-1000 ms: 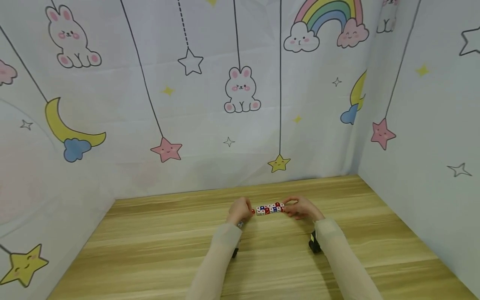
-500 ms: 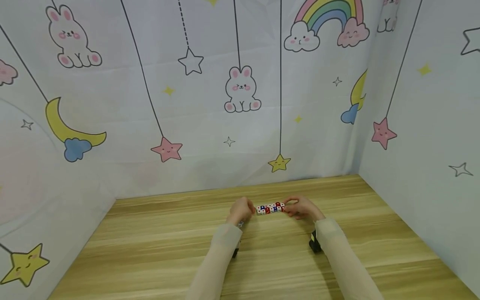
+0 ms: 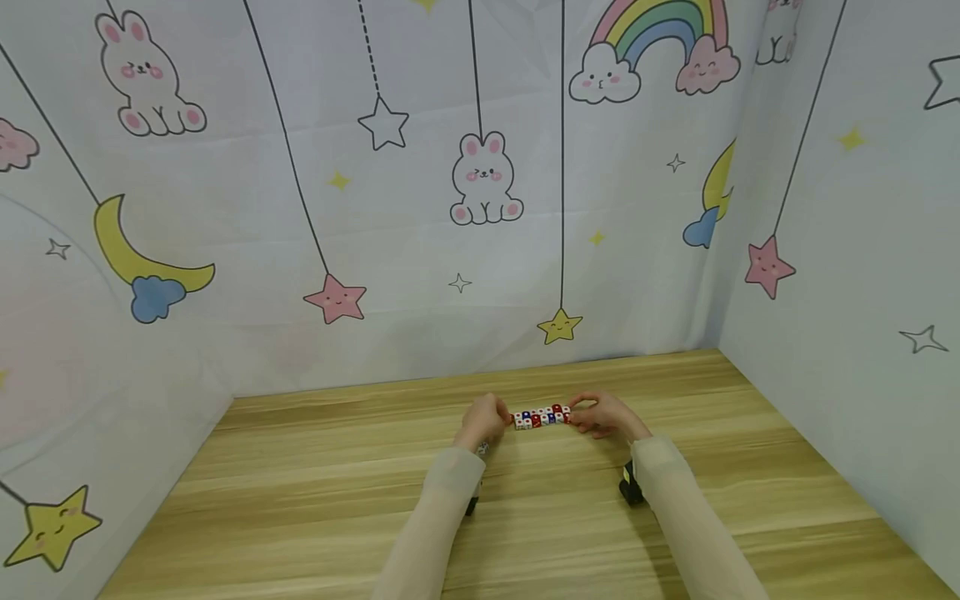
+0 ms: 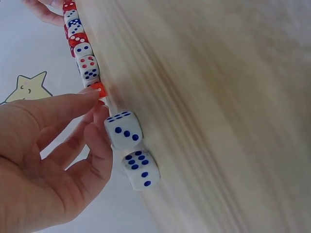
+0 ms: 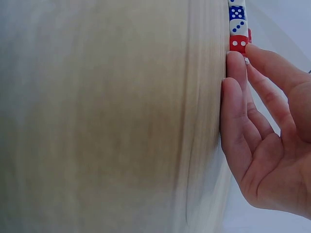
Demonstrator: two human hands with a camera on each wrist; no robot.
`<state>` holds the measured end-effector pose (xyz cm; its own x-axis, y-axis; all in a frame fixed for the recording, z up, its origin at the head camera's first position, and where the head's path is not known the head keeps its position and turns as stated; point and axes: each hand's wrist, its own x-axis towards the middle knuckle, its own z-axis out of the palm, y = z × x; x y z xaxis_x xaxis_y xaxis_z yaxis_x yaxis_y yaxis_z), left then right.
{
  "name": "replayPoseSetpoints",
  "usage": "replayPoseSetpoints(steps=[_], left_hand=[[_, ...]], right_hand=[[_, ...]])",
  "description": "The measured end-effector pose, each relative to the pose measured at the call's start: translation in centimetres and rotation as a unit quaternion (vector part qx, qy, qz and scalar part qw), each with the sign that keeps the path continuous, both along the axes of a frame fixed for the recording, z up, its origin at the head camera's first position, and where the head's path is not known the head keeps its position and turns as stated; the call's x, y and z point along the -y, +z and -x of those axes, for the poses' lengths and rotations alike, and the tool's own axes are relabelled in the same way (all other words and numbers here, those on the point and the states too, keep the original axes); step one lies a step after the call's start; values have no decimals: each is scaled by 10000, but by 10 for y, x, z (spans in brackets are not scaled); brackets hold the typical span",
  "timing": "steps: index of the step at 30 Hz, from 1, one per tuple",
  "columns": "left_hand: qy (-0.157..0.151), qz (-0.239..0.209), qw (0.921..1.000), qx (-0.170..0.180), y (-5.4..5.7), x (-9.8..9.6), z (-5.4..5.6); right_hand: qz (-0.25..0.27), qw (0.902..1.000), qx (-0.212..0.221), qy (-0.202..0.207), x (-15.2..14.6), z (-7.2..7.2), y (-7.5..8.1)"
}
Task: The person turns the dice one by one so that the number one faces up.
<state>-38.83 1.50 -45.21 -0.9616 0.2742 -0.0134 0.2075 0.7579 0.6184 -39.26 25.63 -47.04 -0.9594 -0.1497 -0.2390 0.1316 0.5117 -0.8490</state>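
A two-deep row of white, red and blue dice (image 3: 542, 417) sits on the wooden table between the hands. At its left end the left hand (image 3: 483, 418) pinches a red die (image 4: 99, 89) between thumb and finger, right up against the row. Below those fingertips, in the left wrist view, are two loose white dice with blue dots, an upper die (image 4: 124, 131) and a lower die (image 4: 142, 171). The right hand (image 3: 602, 415) grips the row's right end, its thumb and fingertips around a red end die (image 5: 238, 43). Its fingers partly hide the dice behind.
The wood-grain table (image 3: 315, 492) runs back to a white cloth wall (image 3: 405, 225) printed with rabbits, stars and moons. A second printed wall (image 3: 840, 275) stands at the right. Dark wrist devices, such as the right one (image 3: 632, 485), hang under the forearms.
The left hand has brought the red die slightly rightward, closing the gap to the row's left end. The right hand stays at the right end.
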Motion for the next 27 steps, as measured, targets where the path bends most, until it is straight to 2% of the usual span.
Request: replayPoseSetpoints(steps=[4, 11, 18, 23, 25, 27], left_hand=[[17, -11, 10000, 36, 0, 0, -1], [-171, -258, 9995, -58, 4, 10, -4], [-232, -660, 9975, 96, 6, 49, 3], [-118, -697, 9971, 297, 8, 76, 3], [-199, -672, 9971, 280, 7, 83, 2], [-413, -658, 9967, 242, 6, 89, 2]], right_hand=[[10, 10000, -11, 42, 0, 0, 0], [57, 10000, -27, 71, 0, -1, 0], [107, 9999, -31, 116, -1, -2, 0], [116, 9998, -55, 179, -1, -3, 1], [110, 9998, -47, 182, 0, -4, 2], [92, 9998, -44, 165, -1, -4, 2]])
